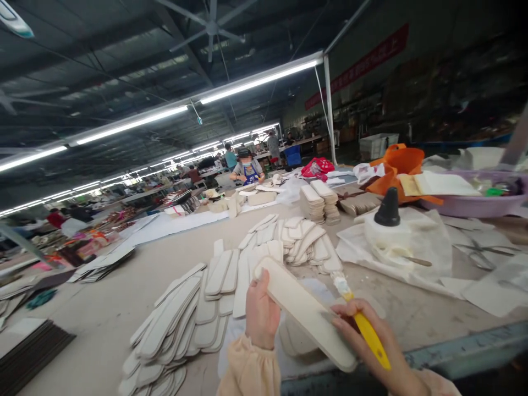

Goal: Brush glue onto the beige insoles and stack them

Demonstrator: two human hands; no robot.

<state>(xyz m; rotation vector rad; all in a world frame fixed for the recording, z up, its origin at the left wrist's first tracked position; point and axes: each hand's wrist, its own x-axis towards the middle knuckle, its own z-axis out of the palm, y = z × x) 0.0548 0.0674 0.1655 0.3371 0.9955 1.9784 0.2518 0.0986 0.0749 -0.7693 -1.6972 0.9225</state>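
My left hand (263, 311) grips one end of a long cream panel with rounded ends (307, 311), thumb on top, and holds it tilted above the table. In my right hand (373, 341) is a yellow-handled brush (369, 335), its bristles pointing away and coated in something white. The fingers of that hand also reach the panel's near right part. Left of my hands lie overlapping heaps of similar pale panels (181, 316). Another fanned pile of panels (305, 239) lies just beyond them.
A white container with a black cone (388, 212) stands on plastic sheeting at right, near scissors (480, 250). Behind are a lilac basin (487, 201), an orange bag (402, 165) and stacked pieces (317, 202). Dark-edged sheets (31, 352) lie at left. A co-worker (248, 170) sits across the table.
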